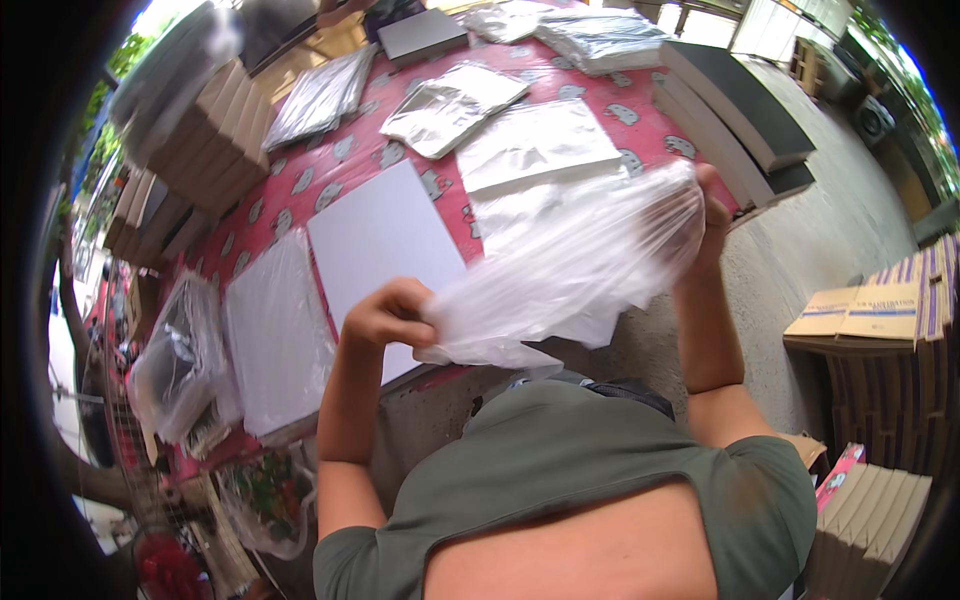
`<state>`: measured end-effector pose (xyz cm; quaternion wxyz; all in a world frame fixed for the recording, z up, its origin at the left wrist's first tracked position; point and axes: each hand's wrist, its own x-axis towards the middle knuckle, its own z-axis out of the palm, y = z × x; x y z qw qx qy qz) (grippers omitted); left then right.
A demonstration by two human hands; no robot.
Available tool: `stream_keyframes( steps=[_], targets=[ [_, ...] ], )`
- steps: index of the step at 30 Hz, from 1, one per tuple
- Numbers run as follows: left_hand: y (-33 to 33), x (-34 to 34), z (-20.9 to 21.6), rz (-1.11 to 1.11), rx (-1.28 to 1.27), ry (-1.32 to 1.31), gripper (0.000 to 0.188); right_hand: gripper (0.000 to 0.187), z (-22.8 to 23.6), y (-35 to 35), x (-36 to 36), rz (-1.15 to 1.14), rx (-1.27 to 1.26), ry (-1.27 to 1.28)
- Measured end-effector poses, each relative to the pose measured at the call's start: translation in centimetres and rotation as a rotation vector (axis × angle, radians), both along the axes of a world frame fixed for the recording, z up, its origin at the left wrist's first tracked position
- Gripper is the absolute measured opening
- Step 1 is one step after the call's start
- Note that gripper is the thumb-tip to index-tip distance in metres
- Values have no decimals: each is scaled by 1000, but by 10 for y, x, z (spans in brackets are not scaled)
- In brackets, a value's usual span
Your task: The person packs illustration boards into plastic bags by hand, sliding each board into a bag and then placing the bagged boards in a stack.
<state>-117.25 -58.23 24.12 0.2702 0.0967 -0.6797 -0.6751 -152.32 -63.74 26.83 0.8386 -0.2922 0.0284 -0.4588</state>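
Green shirt point(570, 430), clear plastic bag point(560, 280) stretched sideways, left fingers point(405, 294) pinching one end, right fingers point(708, 182) holding the other, partly veiled by it, pink surface point(300, 205) beyond

Glossy, wrinkled plastic film point(560, 280)

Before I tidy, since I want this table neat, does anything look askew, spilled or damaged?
Nothing looks spilled. The shiny bag on the pink tablecloth stands out slightly: it lies crumpled and slanted, unlike the smooth white paper nearby. The held plastic is too blurred to check for tears.
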Motion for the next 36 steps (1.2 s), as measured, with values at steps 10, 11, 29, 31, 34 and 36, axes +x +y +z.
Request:
stream_keyframes(
  steps=[10,11,29,31,34,36],
  targets=[
    [57,23,18,220,271,800,68,10,-40,-25,75,484,-964,471],
    [63,32,13,300,262,654,67,8,-29,-20,90,339,-1288,579],
    [133,90,-40,393,140,18,28,27,-47,5,115,188,29,280],
    [151,93,-57,937,182,575,43,31,-64,5,115,396,-330,630],
    [144,73,-20,579,498,1159,53,28,-47,25,140,884,-844,776],
    [135,61,-9,506,422,1162,49,27,-57,20,130,692,-663,671]
  ],
)
